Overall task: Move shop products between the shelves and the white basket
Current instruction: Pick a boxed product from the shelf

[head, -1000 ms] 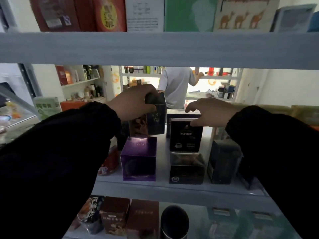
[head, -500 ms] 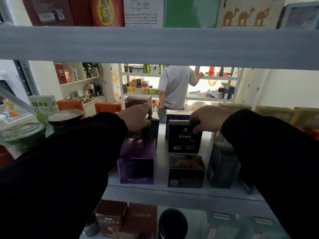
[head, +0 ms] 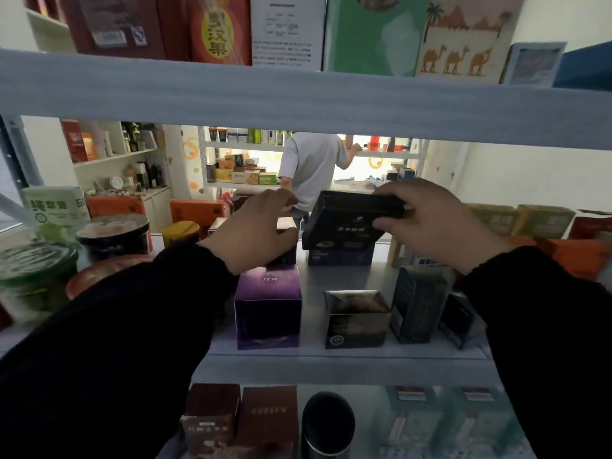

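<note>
My right hand [head: 433, 223] grips a black coffee box [head: 347, 220] by its top right edge and holds it tilted above a dark blue box [head: 341, 255] at the back of the middle shelf [head: 344, 356]. My left hand [head: 255, 226] curls over the top of a dark box [head: 286, 256] standing behind the purple box [head: 268, 309]; most of that dark box is hidden by the hand. The white basket is out of view.
On the shelf's front stand a black-and-brown box [head: 357, 321] and a tall dark box [head: 419, 303]. Round tins [head: 112, 233] sit to the left, yellow and orange boxes [head: 543, 220] to the right. The upper shelf beam [head: 298, 97] hangs low overhead. A person [head: 311, 170] stands beyond.
My left hand set the dark box down at the back behind the purple box. My right hand closed on the black coffee box and lifted it, tilting it off the shelf.
</note>
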